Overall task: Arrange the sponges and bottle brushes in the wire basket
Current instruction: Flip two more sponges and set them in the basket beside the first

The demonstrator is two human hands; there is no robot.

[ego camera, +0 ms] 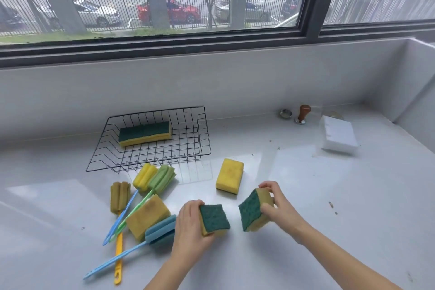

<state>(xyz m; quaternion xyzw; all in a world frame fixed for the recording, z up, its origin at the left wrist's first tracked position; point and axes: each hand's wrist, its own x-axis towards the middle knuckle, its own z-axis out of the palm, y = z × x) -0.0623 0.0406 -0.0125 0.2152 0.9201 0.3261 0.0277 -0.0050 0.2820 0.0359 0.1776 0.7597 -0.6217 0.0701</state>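
Observation:
A black wire basket (202, 139) stands at the back of the white counter, with two green-and-yellow sponges (144, 133) end to end inside it. My left hand (190, 226) grips a green-topped sponge (215, 218). My right hand (277, 205) holds a second such sponge (250, 210), tilted up on edge. Two more yellow sponges lie loose, one (230, 175) in front of the basket and another (147, 215) to the left. Several foam bottle brushes lie in a heap on the left: yellow (144, 175), green (163, 177), brown (120, 196) and blue (161, 230).
A white foam block (337, 135) lies at the back right. Beside it stand a wooden-handled coffee tamper (302, 114) and a small metal cup (286, 113). A raised ledge and a window run along the back; a wall closes the right side.

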